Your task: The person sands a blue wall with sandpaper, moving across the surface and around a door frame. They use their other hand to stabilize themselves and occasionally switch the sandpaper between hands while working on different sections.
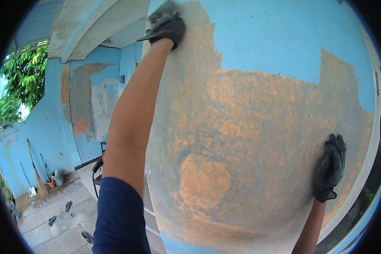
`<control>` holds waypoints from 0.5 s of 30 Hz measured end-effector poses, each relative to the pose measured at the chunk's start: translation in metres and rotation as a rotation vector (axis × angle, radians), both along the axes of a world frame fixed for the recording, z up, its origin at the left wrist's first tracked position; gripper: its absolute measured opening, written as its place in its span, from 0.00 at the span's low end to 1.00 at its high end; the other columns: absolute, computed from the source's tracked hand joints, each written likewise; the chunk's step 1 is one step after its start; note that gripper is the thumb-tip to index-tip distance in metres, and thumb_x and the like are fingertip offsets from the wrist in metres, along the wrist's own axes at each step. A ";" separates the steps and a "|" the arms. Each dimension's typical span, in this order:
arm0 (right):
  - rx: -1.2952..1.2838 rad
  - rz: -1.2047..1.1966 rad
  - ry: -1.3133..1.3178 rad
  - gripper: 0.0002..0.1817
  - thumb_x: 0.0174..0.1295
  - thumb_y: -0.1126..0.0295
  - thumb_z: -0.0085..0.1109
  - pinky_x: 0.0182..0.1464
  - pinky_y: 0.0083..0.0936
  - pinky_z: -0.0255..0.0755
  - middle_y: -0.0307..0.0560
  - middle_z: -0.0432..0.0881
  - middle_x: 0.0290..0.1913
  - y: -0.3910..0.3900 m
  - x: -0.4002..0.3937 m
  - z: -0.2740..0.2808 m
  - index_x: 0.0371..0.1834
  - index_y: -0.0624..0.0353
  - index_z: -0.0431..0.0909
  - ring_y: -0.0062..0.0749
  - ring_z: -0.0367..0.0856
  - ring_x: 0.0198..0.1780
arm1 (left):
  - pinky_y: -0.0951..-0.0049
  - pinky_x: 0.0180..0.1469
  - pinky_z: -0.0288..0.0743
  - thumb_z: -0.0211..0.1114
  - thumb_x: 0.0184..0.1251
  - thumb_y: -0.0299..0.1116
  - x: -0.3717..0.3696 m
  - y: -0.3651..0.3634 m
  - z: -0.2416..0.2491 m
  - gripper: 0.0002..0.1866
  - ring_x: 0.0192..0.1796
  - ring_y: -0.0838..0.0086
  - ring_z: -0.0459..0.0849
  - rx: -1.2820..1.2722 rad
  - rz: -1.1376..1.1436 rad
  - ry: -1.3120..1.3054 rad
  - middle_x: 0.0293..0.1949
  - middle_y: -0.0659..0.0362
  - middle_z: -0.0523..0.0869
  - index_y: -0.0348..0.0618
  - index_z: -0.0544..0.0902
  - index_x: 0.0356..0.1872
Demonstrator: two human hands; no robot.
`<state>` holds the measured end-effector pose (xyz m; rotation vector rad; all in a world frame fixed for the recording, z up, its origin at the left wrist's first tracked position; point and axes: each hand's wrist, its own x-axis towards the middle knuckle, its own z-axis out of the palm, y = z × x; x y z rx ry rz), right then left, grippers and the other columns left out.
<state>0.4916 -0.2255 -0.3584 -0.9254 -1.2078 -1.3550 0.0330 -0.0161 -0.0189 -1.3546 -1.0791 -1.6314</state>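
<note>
My left hand [168,28], in a black glove, is raised to the top left edge of the wall. Its fingers are bent around a dark grey, flat-looking thing, smeared by motion, whose kind I cannot make out. Below it the wall [262,110] shows patchy grey and orange where the blue paint [266,38] is gone, with jagged paint edges above. A rounded orange patch [205,180] stands out lower down. My right hand [332,167], also black-gloved, rests against the wall's right side with its fingers stretched upward and nothing seen in it.
Left of the wall, a broom [39,182], a white dustpan [32,191] and a bucket [58,177] stand by another blue wall [51,139]. Slippers [68,206] lie on the tiled floor. A dark-framed chair [98,171] is partly hidden behind my left arm.
</note>
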 end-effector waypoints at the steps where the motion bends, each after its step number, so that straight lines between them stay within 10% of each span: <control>1: 0.009 -0.001 -0.003 0.15 0.76 0.69 0.49 0.77 0.55 0.63 0.54 0.87 0.61 0.001 0.001 0.000 0.50 0.62 0.86 0.56 0.76 0.72 | 0.48 0.68 0.73 0.52 0.77 0.46 0.015 0.003 -0.009 0.27 0.71 0.49 0.76 0.113 0.068 0.075 0.68 0.44 0.79 0.56 0.69 0.75; 6: 0.032 -0.023 0.003 0.12 0.73 0.73 0.52 0.75 0.54 0.65 0.55 0.87 0.59 -0.001 -0.002 0.002 0.47 0.63 0.86 0.57 0.78 0.71 | 0.45 0.69 0.72 0.55 0.75 0.39 0.055 -0.001 -0.030 0.27 0.71 0.46 0.75 0.490 0.081 0.357 0.69 0.41 0.77 0.58 0.71 0.74; 12: 0.053 0.066 0.010 0.10 0.69 0.77 0.54 0.74 0.54 0.66 0.55 0.89 0.57 -0.006 -0.008 0.004 0.43 0.62 0.86 0.56 0.80 0.68 | 0.53 0.73 0.69 0.48 0.77 0.41 0.025 -0.002 -0.008 0.26 0.70 0.48 0.78 -0.044 -0.119 -0.232 0.67 0.39 0.80 0.48 0.75 0.72; 15: 0.034 0.046 0.045 0.10 0.69 0.75 0.55 0.76 0.54 0.63 0.50 0.89 0.58 -0.004 -0.003 -0.001 0.45 0.58 0.88 0.51 0.79 0.70 | 0.49 0.73 0.68 0.50 0.79 0.40 0.077 -0.001 -0.030 0.27 0.73 0.50 0.75 0.268 0.039 0.384 0.70 0.44 0.78 0.51 0.72 0.76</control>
